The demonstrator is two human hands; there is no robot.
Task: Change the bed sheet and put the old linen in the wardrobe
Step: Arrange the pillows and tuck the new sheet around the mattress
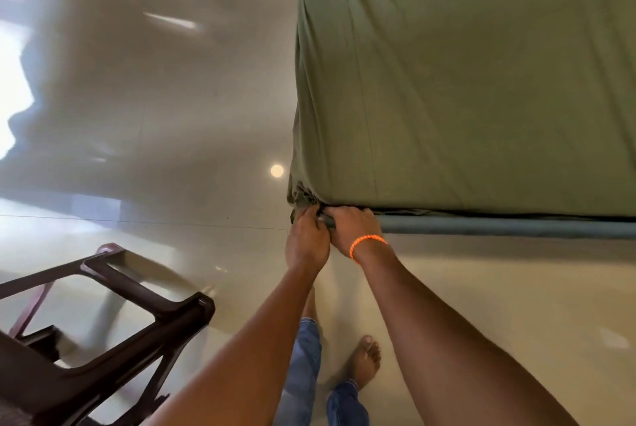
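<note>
Hands are both bunching up the sheet (464,81) at the bed's near corner, left hand (307,239) and right hand (354,226) pinching gathered fabric by the rail (499,226), looking soft, light, easy to grab at the corner.

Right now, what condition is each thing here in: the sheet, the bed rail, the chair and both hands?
Green sheet: spread over the mattress, bunched at the near corner.
Bed rail: grey bar, bare below the sheet's edge.
Left hand: grips the bunched sheet corner.
Right hand: fingers curled over the rail's end at that corner.
Brown chair: on the floor, untouched.
</note>
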